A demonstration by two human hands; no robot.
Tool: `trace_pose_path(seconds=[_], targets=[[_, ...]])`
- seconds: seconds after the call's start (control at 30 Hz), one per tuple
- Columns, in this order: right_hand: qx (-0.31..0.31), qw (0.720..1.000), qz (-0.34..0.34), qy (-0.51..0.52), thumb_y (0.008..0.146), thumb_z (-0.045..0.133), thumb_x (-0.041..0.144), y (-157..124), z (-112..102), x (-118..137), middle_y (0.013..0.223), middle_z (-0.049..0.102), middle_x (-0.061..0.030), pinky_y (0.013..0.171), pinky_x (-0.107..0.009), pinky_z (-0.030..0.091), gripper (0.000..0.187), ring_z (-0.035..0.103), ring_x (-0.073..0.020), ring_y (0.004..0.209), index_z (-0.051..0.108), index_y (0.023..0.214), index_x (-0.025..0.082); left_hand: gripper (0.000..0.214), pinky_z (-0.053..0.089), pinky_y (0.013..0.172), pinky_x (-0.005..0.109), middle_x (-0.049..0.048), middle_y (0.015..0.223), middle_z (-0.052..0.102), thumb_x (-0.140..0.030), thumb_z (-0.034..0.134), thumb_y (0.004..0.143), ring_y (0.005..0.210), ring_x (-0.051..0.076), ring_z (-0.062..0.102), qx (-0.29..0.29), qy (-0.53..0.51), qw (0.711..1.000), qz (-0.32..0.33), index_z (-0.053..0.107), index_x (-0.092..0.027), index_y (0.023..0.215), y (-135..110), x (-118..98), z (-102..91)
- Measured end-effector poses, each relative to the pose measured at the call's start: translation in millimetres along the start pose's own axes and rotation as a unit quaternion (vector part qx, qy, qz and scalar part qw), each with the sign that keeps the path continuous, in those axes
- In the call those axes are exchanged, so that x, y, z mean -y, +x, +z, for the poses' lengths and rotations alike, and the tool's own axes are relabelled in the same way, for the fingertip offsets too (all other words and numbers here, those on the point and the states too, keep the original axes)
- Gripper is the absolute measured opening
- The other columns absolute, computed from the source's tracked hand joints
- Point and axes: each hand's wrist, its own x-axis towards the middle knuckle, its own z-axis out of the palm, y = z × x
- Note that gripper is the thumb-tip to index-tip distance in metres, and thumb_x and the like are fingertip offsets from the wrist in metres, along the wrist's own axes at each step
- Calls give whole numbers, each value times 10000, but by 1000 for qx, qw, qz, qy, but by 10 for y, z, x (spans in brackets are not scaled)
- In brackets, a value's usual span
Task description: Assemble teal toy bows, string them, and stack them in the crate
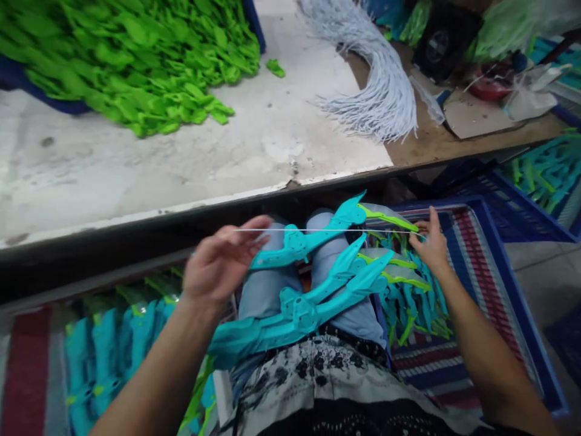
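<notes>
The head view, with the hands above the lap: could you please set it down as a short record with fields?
Left hand: at the left end of a white cord; exact grip unclear
Right hand: at the cord's right end, apparently pinching it
Cord state: straight between the hands
Lap: turquoise parts, with lime-green strips at their right ends
Bench: bright-green pieces; bundle of pale cords
Right of lap: blue crate holding more turquoise and green pieces

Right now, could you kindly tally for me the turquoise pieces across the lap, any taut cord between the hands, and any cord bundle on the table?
Turquoise pieces: 3
Taut white cord: 1
White cord bundle: 1
Total: 5
</notes>
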Motion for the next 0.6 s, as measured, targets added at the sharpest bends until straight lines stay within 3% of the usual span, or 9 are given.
trace_pose_path(seconds=[0.1,0.2,0.27,0.37,0.43,0.5,0.6], targets=[[9,1000,22,-16,742,564,312,91,-43,-71,992,691,-91,754,-372,564,857,646,-199,738,258,1517,112,250,556,783,360,-58,619,670,-261,674,708,939,214,654,-106,-49,989,86,554,-226,491,-222,-252,-366],[22,996,-21,-83,746,562,326,252,-120,1,994,693,-123,810,-434,546,664,651,-249,816,491,1375,122,188,567,652,315,-9,615,644,-302,747,663,749,182,644,-101,-26,993,50,626,-229,539,-401,-157,-521],[1,987,-92,-131,787,555,347,378,-160,249,1044,685,-144,890,-481,509,483,638,-298,954,613,1223,148,183,563,586,292,37,679,676,-319,819,590,711,185,657,-92,-14,996,8,669,-215,595,-471,20,-494],[-8,962,-243,-122,899,500,342,485,-59,969,1107,668,-145,947,-458,470,353,598,-292,1062,634,1175,168,334,575,617,281,33,686,698,-306,897,506,698,184,689,-98,-43,994,-27,700,-205,756,-528,261,-356],[68,920,-377,-86,946,470,320,432,176,1569,1101,664,-141,939,-405,467,338,585,-260,1051,620,1202,158,459,581,644,285,17,681,710,-327,919,484,704,188,707,-93,-71,992,-45,690,-201,862,-564,355,-262],[169,843,-506,-75,940,510,332,277,517,2115,1144,639,-156,928,-390,454,352,558,-266,1071,618,1216,142,489,579,648,284,23,699,725,-369,923,483,718,194,716,-77,-90,991,-60,664,-183,853,-606,408,-196],[266,758,-583,-122,895,597,364,-8,1046,2627,1182,600,-183,893,-426,424,481,534,-307,1060,563,1324,150,475,566,615,276,20,658,710,-419,922,482,655,176,697,-54,-113,990,-67,617,-163,739,-657,453,-169]])
